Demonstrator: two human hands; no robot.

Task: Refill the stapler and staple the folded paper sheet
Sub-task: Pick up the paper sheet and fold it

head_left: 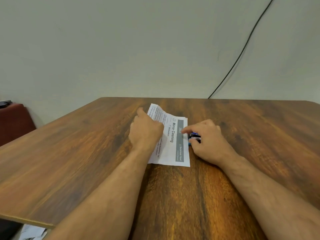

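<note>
A folded white paper sheet point(170, 149) with printed text and a grey band lies on the wooden table point(86, 153). My left hand point(145, 132) presses on the sheet's left part, fingers curled over it. At the sheet's right edge my right hand point(207, 141) wraps around a small blue and black stapler point(194, 138), the index finger stretched over the paper's edge. Most of the stapler is hidden under that hand, and I cannot tell whether the paper sits in its jaw.
A black cable point(242, 49) runs down the pale wall to the table's far edge. A dark red piece of furniture point(15, 122) stands at the left. Loose papers point(32, 232) lie below the table's near-left corner.
</note>
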